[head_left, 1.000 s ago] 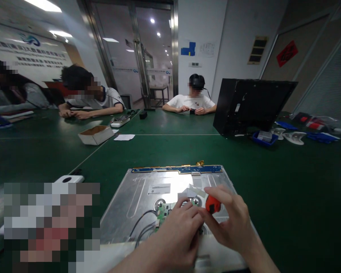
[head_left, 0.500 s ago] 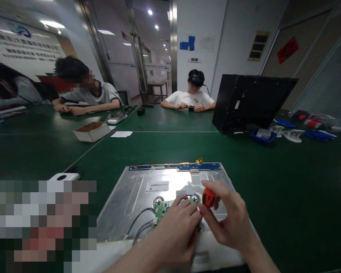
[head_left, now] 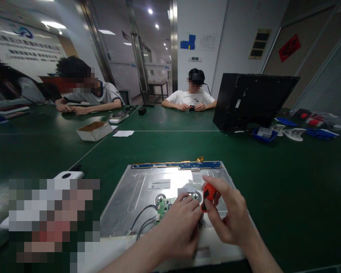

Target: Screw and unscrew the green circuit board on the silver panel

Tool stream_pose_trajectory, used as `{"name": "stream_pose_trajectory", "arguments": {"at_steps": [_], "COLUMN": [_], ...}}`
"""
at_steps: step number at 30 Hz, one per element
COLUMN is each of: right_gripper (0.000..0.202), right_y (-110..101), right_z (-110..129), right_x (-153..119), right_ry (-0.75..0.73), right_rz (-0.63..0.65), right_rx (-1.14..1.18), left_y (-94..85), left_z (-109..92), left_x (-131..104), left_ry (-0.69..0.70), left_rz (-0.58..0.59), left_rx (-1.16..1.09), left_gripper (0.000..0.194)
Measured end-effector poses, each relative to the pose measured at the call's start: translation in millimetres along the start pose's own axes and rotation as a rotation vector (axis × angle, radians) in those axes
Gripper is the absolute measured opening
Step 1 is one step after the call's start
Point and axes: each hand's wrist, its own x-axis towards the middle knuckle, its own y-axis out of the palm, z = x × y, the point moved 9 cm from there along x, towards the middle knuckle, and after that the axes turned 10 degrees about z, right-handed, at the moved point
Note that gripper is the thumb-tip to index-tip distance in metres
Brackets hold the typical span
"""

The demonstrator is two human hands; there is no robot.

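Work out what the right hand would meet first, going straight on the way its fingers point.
Most likely the left hand: the right hand, holding the orange handle, points leftward toward it, though depth is unclear.

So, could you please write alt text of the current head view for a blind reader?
A person's right hand grips a red-and-black handle, while the left hand partly covers a green circuit board on a metal panel. The panel lies on a green table, with a black casing and seated people beyond.

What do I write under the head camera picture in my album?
Right hand holds an orange-and-black handle; left hand partly covers a green circuit board on a silver panel.
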Motion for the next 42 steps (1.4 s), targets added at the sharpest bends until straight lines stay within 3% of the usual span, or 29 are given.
{"name": "stream_pose_trajectory", "arguments": {"at_steps": [6,20,26,33,42], "right_gripper": [0.031,0.036,0.032,0.037,0.029], "right_y": [-2.1,1.5,0.3,1.4,-0.1], "right_z": [5.1,-9.0,-1.7,-3.0,-4.9], "right_x": [0.7,-3.6,-0.4,0.9,-1.8], "right_ry": [-0.047,0.035,-0.029,0.006,0.006], "right_rz": [-0.091,-0.054,-0.068,-0.029,-0.064], "right_rx": [-0.117,-0.071,-0.099,0.013,-0.075], "left_y": [-2.8,-12.0,-8.8,-12.7,-12.4], "left_z": [-0.9,-5.1,-3.1,-2.6,-2.6], "left_x": [3.5,15.1,15.7,14.0,8.6], "left_ry": [0.018,0.069,0.105,0.063,0.097], "left_rz": [0.001,0.173,0.218,0.173,0.111], "left_rx": [0.008,0.081,0.106,0.080,0.029], "left_gripper": [0.021,0.012,0.015,0.011,0.018]}}
